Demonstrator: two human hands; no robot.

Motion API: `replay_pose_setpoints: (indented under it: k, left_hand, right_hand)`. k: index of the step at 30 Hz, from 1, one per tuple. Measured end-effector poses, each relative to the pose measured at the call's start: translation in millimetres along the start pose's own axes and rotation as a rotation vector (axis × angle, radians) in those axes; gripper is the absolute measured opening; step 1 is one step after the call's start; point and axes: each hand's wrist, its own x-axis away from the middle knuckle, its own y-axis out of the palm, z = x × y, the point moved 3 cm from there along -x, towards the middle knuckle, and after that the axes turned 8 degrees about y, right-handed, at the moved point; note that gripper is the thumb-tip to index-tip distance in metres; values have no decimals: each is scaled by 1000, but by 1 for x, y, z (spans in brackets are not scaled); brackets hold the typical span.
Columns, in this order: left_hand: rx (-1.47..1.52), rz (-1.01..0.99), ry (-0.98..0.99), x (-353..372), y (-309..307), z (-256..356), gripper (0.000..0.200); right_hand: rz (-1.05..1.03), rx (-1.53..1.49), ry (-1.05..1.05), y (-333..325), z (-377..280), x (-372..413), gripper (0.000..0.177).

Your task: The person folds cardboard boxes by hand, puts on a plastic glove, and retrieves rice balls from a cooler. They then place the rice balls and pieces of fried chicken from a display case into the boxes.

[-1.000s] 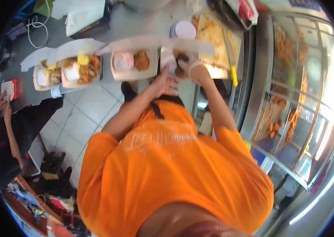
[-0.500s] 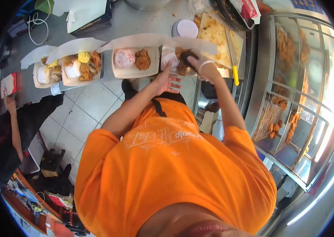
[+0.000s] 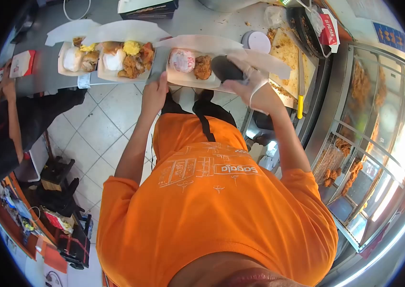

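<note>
My right hand (image 3: 252,88) wears a clear plastic glove. It grips a dark, rounded pestle (image 3: 227,70) over the right-hand box, whose contents are mostly hidden. Left of the pestle, an open paper box (image 3: 190,79) holds a wrapped rice portion (image 3: 182,60) and a piece of fried chicken (image 3: 203,67). At that box's near left corner, my bare left hand (image 3: 154,95) pinches the edge between thumb and fingers. Open paper lids (image 3: 202,42) stand up behind the boxes.
Two filled boxes (image 3: 125,75) stand farther left. A cutting board (image 3: 283,55) with crumbs and a yellow-handled knife (image 3: 301,86) lie at right, beside a round white lid (image 3: 258,42). The display case (image 3: 346,110) holds fried chicken. Another person's hand (image 3: 8,88) is at far left.
My left hand has moved left from the right-hand box to the neighbouring box's corner. My right hand keeps the pestle, now tilted with its round face showing. The whole view has shifted.
</note>
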Motion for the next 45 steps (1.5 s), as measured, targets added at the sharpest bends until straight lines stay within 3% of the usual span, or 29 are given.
replay_pose_setpoints:
  k: [1, 2, 3, 7, 9, 10, 11, 13, 17, 19, 21, 24, 25, 28, 29, 31, 32, 33, 34, 37, 41, 43, 45]
  left_hand:
    - [-2, -67, 34, -8, 1, -2, 67]
    - [0, -131, 69, -16, 4, -5, 70]
    - [14, -131, 61, -22, 8, -11, 70]
    - [-266, 102, 425, -32, 29, -22, 74]
    - [-99, 80, 189, -37, 20, -15, 80]
    - [15, -37, -23, -34, 13, -7, 81]
    - [-11, -86, -29, -25, 9, -5, 81]
    - [39, -71, 33, -30, 10, -4, 82]
    - [98, -43, -27, -37, 19, -12, 83]
    - [105, -74, -68, -40, 20, -10, 82]
    - [212, -94, 7, -41, 19, -16, 82]
    - [201, -62, -87, -42, 21, -16, 83]
    - [195, -38, -113, -43, 21, -18, 83]
    - [245, -46, -36, -42, 18, -15, 86]
    - [204, -57, -57, -44, 19, -11, 87]
    - [165, -74, -68, -46, 21, -14, 88]
    - [124, -72, -19, -44, 23, -25, 88]
    - [103, -28, 46, -56, 23, -27, 88]
    - [209, -94, -109, -48, 15, -3, 86]
    - [186, -88, -131, -43, 9, 14, 82]
    - [218, -67, -109, -45, 12, 6, 80]
    - [174, -84, -101, -49, 11, 9, 81]
    - [137, -117, -85, -48, 13, 1, 82]
  right_hand:
    - [121, 117, -166, 3, -8, -4, 63]
    - [110, 128, -167, 11, -12, -8, 63]
    - [93, 169, -112, 21, -15, -12, 63]
    - [122, 494, 105, 70, -18, -23, 63]
    - [104, 526, 148, 63, -22, -27, 66]
    - [18, 398, 162, 64, -13, -25, 68]
    - [-65, 270, 186, 66, -4, -23, 69]
    - [3, 158, 147, 50, -14, -10, 69]
    - [-4, 126, 296, 57, -18, -11, 66]
    - [-174, 200, 427, 88, 9, -29, 64]
    - [-104, 134, 388, 92, 25, -30, 59]
    - [27, 183, 51, 59, 34, -28, 54]
    - [85, 240, 49, 35, 9, -17, 52]
    - [-70, -63, 292, 11, -19, -9, 58]
    - [-74, -56, 274, 30, -15, -25, 58]
    - [-220, 372, 313, 86, 3, -51, 64]
    - [-214, 360, 322, 98, 6, -38, 64]
    - [-169, 347, 251, 99, 7, -40, 65]
    - [-136, 352, 156, 90, 2, -50, 66]
    - [-196, 222, 288, 50, -2, -49, 67]
    - [-118, 148, 212, 40, -23, -37, 73]
    - [-69, 760, 284, 74, -20, -45, 74]
    - [-106, 618, 313, 86, 1, -54, 74]
